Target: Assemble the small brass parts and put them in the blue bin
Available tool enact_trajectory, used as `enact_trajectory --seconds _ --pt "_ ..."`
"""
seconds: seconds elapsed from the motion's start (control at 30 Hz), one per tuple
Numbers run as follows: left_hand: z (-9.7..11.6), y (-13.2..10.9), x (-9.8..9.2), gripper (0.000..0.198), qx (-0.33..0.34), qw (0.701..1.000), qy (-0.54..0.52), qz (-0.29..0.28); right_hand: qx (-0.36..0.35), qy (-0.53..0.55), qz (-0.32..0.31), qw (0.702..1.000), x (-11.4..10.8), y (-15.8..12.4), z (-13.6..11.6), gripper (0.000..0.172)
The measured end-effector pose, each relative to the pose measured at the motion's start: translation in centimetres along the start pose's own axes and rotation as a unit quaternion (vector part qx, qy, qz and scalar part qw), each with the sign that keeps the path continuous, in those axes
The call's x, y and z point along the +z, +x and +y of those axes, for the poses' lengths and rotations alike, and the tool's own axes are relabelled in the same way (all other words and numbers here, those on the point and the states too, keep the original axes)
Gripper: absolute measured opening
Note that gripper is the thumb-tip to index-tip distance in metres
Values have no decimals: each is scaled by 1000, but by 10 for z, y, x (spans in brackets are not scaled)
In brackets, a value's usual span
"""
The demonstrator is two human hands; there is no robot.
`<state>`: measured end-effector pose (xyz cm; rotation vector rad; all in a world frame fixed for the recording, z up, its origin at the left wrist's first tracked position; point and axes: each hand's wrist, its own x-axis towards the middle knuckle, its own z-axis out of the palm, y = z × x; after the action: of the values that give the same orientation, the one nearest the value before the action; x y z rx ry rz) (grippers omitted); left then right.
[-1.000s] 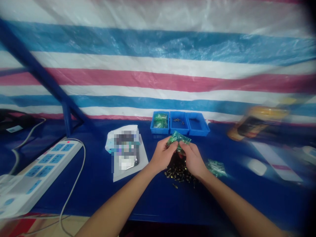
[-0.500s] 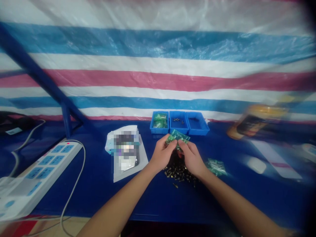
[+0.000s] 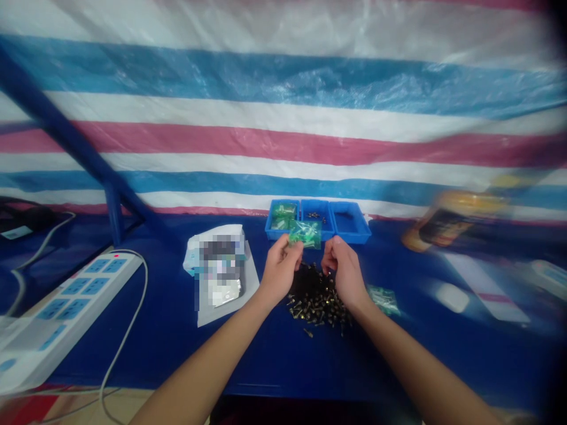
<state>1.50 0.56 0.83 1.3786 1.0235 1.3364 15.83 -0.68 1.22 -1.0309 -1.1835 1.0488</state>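
My left hand [image 3: 281, 265] pinches the near-left edge of a small clear green plastic bag [image 3: 306, 234] with pale pieces inside. The bag is held up in front of the blue bins. My right hand [image 3: 345, 268] is apart from the bag, to its right, with thumb and fingers pressed together; whether something tiny is between them is hidden. Below and between both hands lies a pile of small brass-coloured screw-like parts [image 3: 319, 304]. Another green plastic bag [image 3: 384, 299] rests on the table just right of my right wrist.
Three joined blue bins [image 3: 351, 239] stand behind my hands; the left one contains green bags, the middle one a few small parts. A white packet [image 3: 252, 283] lies left, near a power strip [image 3: 95, 307] with a cable. At right are a blurred jar [image 3: 452, 221] and white mouse-like object [image 3: 452, 296].
My right hand has let go of the green bag and moved right, away from it. My left hand still holds the bag, now lower and further left.
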Motion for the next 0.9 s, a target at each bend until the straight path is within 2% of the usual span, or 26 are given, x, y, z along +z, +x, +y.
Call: enact_trajectory --seconds 0.13,0.2,0.3,0.37,0.43,0.47,0.5,0.57,0.6,0.63,0.7,0.77,0.83,0.9 --pt "0 16 -14 35 3 989 106 108 6 34 30 999 -5 8 2 36" --pt "-1 30 -22 38 -15 981 123 149 9 47 29 998 -7 11 3 33" --pt "-2 58 -32 38 -61 980 97 165 11 64 25 998 -12 14 1 29" --pt "1 74 -38 37 -81 975 115 170 10 63 28 998 -16 17 -1 27" --pt "7 83 -43 37 -114 965 192 138 8 54 32 998 -21 20 -3 28" --pt "11 85 -46 39 -124 948 270 116 9 49 33 998 -24 21 -3 28" --pt "16 84 -48 40 -110 918 366 105 10 43 36 998 -27 23 -3 29" --pt "24 79 -50 45 -48 833 533 142 14 32 44 998 -34 27 -3 31" --pt "27 75 -50 44 -22 803 578 142 15 28 52 998 -37 30 -3 32" --pt "29 71 -48 41 9 787 605 121 14 26 60 998 -40 32 -4 33" --pt "27 67 -42 34 79 767 634 61 9 24 72 997 -47 37 -6 33" --pt "20 65 -35 31 119 752 648 -8 8 0 57 998 -57 40 -11 33" --pt "10 64 -28 30 123 754 644 -54 15 -62 13 998 -69 40 -20 31" --pt "0 64 -26 30 122 765 629 -62 6 -143 -18 990 -85 34 -29 27"
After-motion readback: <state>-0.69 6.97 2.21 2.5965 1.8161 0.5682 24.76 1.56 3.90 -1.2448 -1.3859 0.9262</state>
